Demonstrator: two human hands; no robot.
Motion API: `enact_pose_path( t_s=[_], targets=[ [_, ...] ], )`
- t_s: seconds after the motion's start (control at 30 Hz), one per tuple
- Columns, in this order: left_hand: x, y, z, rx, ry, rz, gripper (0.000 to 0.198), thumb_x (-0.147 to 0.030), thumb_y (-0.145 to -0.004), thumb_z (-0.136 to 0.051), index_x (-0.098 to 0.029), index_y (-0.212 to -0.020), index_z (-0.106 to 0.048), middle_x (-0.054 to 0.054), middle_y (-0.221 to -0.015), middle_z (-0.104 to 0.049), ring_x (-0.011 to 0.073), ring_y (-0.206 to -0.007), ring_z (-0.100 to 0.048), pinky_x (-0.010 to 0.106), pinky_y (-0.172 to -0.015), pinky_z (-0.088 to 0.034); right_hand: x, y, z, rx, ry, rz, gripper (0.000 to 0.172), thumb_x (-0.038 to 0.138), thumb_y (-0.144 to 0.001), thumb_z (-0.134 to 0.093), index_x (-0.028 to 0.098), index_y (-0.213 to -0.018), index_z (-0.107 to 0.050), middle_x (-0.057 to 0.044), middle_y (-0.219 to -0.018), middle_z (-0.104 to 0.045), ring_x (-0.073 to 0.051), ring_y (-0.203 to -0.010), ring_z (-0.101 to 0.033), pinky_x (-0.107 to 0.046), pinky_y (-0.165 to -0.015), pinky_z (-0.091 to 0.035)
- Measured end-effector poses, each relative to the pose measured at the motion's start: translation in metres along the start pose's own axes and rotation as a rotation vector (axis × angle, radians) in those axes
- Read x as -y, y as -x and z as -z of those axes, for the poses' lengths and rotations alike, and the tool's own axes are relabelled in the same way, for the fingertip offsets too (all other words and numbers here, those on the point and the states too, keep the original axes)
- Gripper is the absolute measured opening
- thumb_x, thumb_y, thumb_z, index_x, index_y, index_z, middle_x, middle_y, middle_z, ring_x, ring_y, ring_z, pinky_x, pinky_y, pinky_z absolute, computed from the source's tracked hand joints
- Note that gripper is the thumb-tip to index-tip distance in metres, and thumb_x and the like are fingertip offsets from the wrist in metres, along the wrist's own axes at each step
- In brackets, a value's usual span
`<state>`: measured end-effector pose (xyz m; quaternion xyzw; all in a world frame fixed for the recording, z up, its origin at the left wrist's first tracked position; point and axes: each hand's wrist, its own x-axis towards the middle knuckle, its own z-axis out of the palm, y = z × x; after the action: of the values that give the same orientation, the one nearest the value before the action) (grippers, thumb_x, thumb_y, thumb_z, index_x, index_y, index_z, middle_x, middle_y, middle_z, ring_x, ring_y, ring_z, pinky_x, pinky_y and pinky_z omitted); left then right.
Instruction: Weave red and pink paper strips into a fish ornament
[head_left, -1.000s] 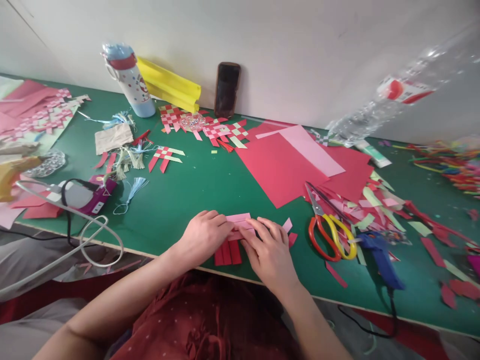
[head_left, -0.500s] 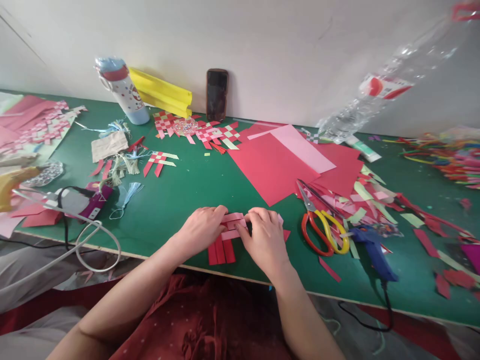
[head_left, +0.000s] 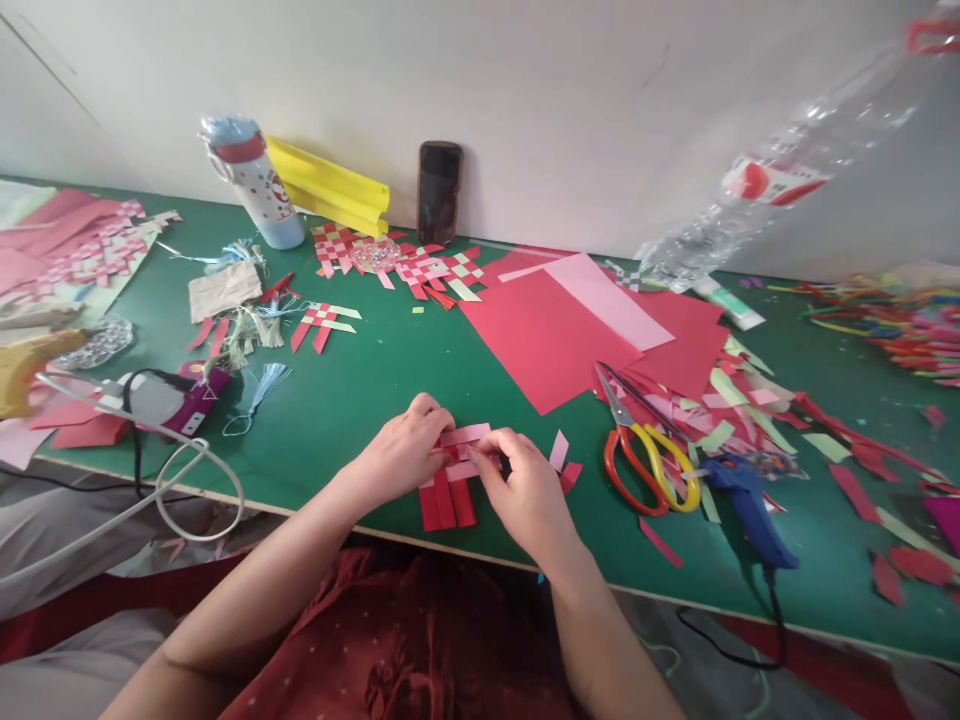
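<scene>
Now right grip (head_left: 525,490), flat before, pinches the pink strip (head_left: 465,435); left grip (head_left: 405,455) just beside clamps red strips (head_left: 446,500) on worktop (head_left: 360,400).

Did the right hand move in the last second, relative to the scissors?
Yes. The right hand has drawn slightly left, away from the scissors, fingers now curled on a pink strip.

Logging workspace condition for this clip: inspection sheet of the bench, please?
Surface: green table, crowded at right.
Job's things: woven paper strips, red and pink, at near edge.
Clutter: scissors, blue glue gun, red paper sheets, scraps, flask, phone.
Grips: left hand and right hand both pinch the strips.
Cables: white cable looped off left edge; black cord hangs from glue gun.
Surroundings: plain wall; clear plastic bottle at right.
</scene>
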<state>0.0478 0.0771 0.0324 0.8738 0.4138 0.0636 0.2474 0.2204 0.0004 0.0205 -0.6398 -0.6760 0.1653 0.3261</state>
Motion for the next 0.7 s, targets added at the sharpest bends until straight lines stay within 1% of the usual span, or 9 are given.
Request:
enact_pose_path(
  t_s=[0.1,0.17,0.23,0.3,0.37,0.43,0.5,0.63,0.7],
  targets=[
    [0.001,-0.002,0.005,-0.004,0.069,-0.005,0.011,-0.016,-0.082,-0.058,-0.018,-0.093,-0.058,0.003,-0.094,-0.057,0.0165,-0.081,-0.059,0.029,-0.077,-0.048,0.0,0.002,0.002,-0.014,-0.037,0.005,0.009,0.024,-0.091,-0.055,0.024,-0.082,-0.056,-0.001,-0.076,-0.065,-0.018,-0.074,-0.063,-0.03,-0.069,-0.051],
    [0.001,-0.002,0.009,0.009,0.125,-0.005,0.006,-0.018,-0.08,-0.061,-0.019,-0.085,-0.057,0.0,-0.082,-0.059,0.0171,-0.08,-0.057,0.028,-0.073,-0.045,0.0,0.003,0.002,-0.033,-0.055,0.014,0.006,0.023,-0.09,-0.056,0.024,-0.084,-0.056,-0.004,-0.085,-0.067,-0.02,-0.085,-0.064,-0.032,-0.077,-0.052],
    [0.002,-0.002,0.013,0.032,0.217,-0.002,0.009,-0.021,-0.079,-0.064,-0.02,-0.08,-0.055,-0.002,-0.075,-0.059,0.0169,-0.077,-0.055,0.027,-0.068,-0.042,0.0,0.004,0.003,-0.051,-0.073,0.017,0.006,0.021,-0.089,-0.057,0.023,-0.083,-0.056,-0.007,-0.1,-0.067,-0.022,-0.101,-0.062,-0.037,-0.087,-0.051],
    [0.002,-0.001,0.014,0.072,0.379,0.018,0.012,-0.02,-0.078,-0.063,-0.02,-0.084,-0.053,-0.004,-0.075,-0.06,0.0149,-0.072,-0.055,0.025,-0.064,-0.04,0.001,0.004,0.005,-0.061,-0.113,0.001,0.006,0.022,-0.088,-0.057,0.023,-0.083,-0.056,-0.009,-0.111,-0.065,-0.024,-0.11,-0.059,-0.041,-0.093,-0.048],
    [0.002,0.002,0.014,0.12,0.565,0.05,0.019,-0.016,-0.077,-0.06,-0.02,-0.093,-0.051,-0.004,-0.078,-0.061,0.0126,-0.067,-0.055,0.024,-0.062,-0.041,0.003,0.005,0.006,-0.055,-0.188,-0.036,0.006,0.023,-0.088,-0.057,0.023,-0.082,-0.056,-0.01,-0.116,-0.063,-0.025,-0.114,-0.058,-0.042,-0.095,-0.047],
    [0.003,0.004,0.014,0.148,0.714,0.062,0.026,-0.014,-0.077,-0.059,-0.021,-0.1,-0.048,-0.004,-0.08,-0.061,0.0116,-0.067,-0.056,0.024,-0.063,-0.042,0.003,0.005,0.007,-0.036,-0.294,-0.09,0.007,0.026,-0.089,-0.057,0.023,-0.083,-0.056,-0.01,-0.118,-0.062,-0.024,-0.113,-0.059,-0.04,-0.095,-0.047],
    [0.003,0.007,0.014,0.149,0.806,0.032,0.027,-0.014,-0.078,-0.06,-0.02,-0.101,-0.047,-0.004,-0.08,-0.06,0.0113,-0.069,-0.055,0.023,-0.065,-0.042,0.003,0.006,0.008,-0.007,-0.411,-0.162,0.009,0.03,-0.089,-0.058,0.023,-0.085,-0.056,-0.01,-0.12,-0.062,-0.022,-0.112,-0.06,-0.037,-0.092,-0.048],
    [0.005,0.011,0.014,0.13,0.908,-0.051,0.024,-0.015,-0.08,-0.062,-0.018,-0.099,-0.048,-0.002,-0.082,-0.057,0.0108,-0.072,-0.054,0.023,-0.066,-0.042,0.006,0.006,0.01,0.03,-0.616,-0.272,0.015,0.036,-0.088,-0.062,0.023,-0.085,-0.057,-0.008,-0.117,-0.064,-0.02,-0.108,-0.061,-0.031,-0.086,-0.048],
    [0.005,0.013,0.013,0.112,0.939,-0.084,0.022,-0.015,-0.081,-0.064,-0.017,-0.099,-0.05,-0.002,-0.082,-0.057,0.0106,-0.073,-0.054,0.023,-0.066,-0.043,0.009,0.005,0.013,0.042,-0.712,-0.295,0.016,0.037,-0.087,-0.064,0.023,-0.084,-0.057,-0.006,-0.11,-0.067,-0.018,-0.099,-0.063,-0.029,-0.082,-0.049]
  ],
)
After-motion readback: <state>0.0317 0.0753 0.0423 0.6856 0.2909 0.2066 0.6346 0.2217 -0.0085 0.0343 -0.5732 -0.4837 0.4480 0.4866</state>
